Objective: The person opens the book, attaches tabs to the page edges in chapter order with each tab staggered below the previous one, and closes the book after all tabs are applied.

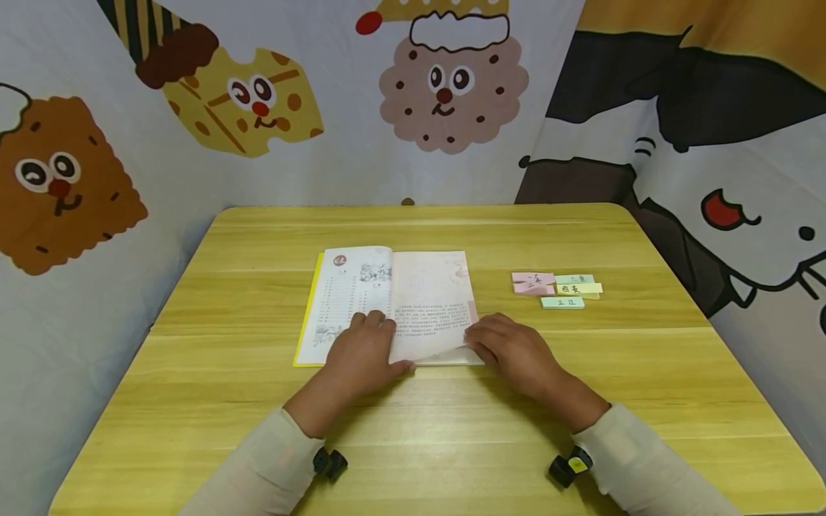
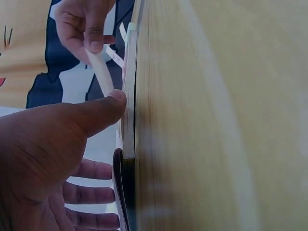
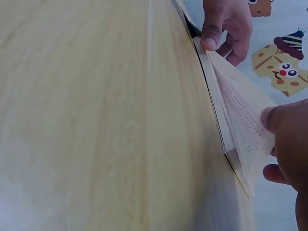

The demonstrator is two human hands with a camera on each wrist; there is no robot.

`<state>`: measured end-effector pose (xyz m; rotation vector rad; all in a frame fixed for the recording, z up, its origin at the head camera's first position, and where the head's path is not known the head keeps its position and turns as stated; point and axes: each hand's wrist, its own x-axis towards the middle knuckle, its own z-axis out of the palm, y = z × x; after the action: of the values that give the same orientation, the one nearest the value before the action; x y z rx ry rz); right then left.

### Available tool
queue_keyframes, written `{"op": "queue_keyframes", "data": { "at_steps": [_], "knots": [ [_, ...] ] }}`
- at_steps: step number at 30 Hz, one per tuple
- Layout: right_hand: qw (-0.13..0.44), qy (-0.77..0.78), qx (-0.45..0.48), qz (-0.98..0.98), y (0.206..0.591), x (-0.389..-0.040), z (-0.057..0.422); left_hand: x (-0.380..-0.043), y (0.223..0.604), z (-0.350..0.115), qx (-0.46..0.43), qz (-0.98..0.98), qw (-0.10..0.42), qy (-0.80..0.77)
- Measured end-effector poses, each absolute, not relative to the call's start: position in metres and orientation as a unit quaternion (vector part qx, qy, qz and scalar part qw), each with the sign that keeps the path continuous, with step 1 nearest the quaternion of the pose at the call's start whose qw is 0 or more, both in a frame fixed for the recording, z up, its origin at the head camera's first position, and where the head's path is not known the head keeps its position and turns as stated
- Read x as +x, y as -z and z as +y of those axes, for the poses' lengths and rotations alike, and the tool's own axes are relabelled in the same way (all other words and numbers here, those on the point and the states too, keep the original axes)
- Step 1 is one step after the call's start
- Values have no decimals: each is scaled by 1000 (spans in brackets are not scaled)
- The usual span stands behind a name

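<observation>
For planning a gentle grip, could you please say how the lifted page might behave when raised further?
The page is probably floppy, as it curves up toward the right hand. It looks thin, so it may crease easily. It would likely swing, not slide, its inner edge joining the book.

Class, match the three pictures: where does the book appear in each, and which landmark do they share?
Head: the book lies open near the centre.
Left wrist: edge-on, left of centre.
Right wrist: edge-on, right of centre.
Shared landmark: the left hand, upper right in the right wrist view.
</observation>
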<state>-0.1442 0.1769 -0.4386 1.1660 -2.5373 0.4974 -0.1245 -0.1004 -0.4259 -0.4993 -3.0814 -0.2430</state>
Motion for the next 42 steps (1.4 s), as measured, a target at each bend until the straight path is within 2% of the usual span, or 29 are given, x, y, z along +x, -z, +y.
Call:
{"op": "queue_keyframes", "data": {
  "at_steps": [13, 23, 29, 34, 42],
  "knots": [
    [197, -197, 408, -870, 430, -143, 171, -125, 426, -99, -162, -984, 5, 69],
    [223, -195, 341, -892, 432, -142, 174, -124, 425, -99, -163, -984, 18, 69],
    [160, -169, 359, -904, 435, -142, 173, -127, 424, -98, -132, -985, 26, 106],
    [101, -161, 374, -908, 438, -140, 172, -129, 423, -98, -105, -982, 53, 146],
    [85, -158, 391, -903, 442, -141, 172, -132, 421, -101, -70, -975, 99, 186]
  ]
}}
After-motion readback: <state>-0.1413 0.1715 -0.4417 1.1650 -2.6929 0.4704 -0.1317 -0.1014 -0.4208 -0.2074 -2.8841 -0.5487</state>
